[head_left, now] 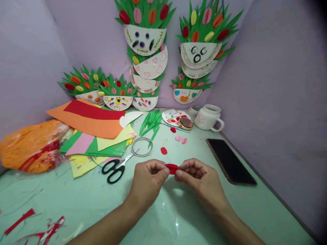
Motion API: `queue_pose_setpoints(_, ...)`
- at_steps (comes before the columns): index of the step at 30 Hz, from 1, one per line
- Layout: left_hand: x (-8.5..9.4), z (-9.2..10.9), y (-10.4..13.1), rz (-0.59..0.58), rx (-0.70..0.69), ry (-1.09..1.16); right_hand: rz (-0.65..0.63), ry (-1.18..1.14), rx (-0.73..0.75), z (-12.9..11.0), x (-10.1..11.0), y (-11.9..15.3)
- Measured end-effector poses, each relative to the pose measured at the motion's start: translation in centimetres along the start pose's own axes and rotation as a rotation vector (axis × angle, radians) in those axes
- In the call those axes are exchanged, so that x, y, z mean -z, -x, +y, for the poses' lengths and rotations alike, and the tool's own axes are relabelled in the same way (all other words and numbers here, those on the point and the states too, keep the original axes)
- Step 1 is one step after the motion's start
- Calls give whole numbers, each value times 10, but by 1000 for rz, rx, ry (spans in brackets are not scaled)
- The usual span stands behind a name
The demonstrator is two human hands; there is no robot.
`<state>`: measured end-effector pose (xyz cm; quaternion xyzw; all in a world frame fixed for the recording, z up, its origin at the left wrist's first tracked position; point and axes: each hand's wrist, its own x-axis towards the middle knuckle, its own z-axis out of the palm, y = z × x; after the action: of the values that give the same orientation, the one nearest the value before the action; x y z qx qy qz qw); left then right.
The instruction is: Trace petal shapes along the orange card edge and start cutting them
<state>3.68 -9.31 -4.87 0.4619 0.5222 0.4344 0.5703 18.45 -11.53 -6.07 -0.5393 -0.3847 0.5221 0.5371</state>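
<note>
Well, the biggest thing is the pale green counter [153, 224], which sits under all the rest. Two arms come over it from the near side, one on the left and one on the right, and they slant in to the middle. A dark phone [230, 161] lies flat on the right, apart from the hands. The left hand [148, 177] and the right hand [201, 177] are close together, and they seem to be up off the counter. Each one pinches an end of the same thing, with its thumb on the near side and its other fingers curled. Scissors [124, 162] lie just to the left of the left hand.

The pinched thing is a small red paper piece [172, 169], between the two hands. It looks like it has more than one layer. It should be very light, thin and easy to bend, and not very slippery. A hard squeeze could crease it, and a pull could tear it. The ends or edges are good spots to hold, with soft fingertips. A smaller-looking red oval [164, 150] lies flat just on the far side. Tiniest is a shiny strip [176, 226] on the near side.
</note>
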Motion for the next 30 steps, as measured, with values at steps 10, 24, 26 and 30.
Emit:
queue_pose_setpoints(10,3,3,-1,-4,10,64,119,-65,32,0,3,-5)
queue_pose_setpoints(24,4,5,0,-119,-35,-53,87,-17,61,6,1,-1)
queue_pose_setpoints(26,3,5,0,-111,-36,-50,82,-4,61,6,1,-1)
queue_pose_setpoints(30,1,5,1,-106,-27,-42,78,9,63,8,2,-2)
